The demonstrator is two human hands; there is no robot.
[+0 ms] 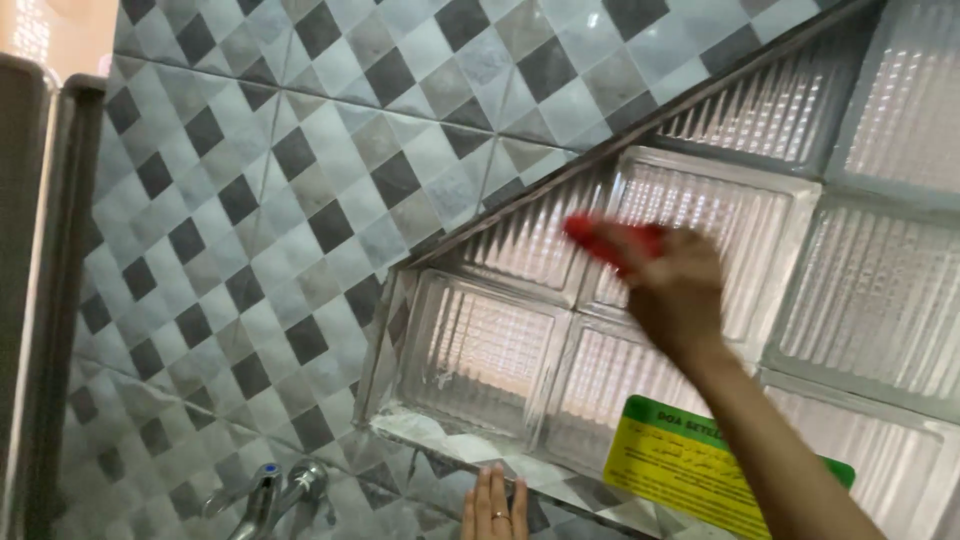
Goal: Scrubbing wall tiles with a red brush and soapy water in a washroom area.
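The person's right hand (675,290) is raised against a window of ribbed, clear glass blocks (490,350) and is closed around a red cloth (605,240), which sticks out from the top left of the fist and is pressed to the glass near the joint between two upper blocks. The left hand (495,505) lies low at the bottom edge of the view, fingers straight and together, flat on the tiled sill (430,430) under the blocks, well apart from the cloth; it holds nothing and wears a ring. A yellow and green sticker (690,470) sits on the glass just beside the right forearm. Grey checked wall tiles (270,200) surround the window, and a chrome tap (275,495) shows lower left.
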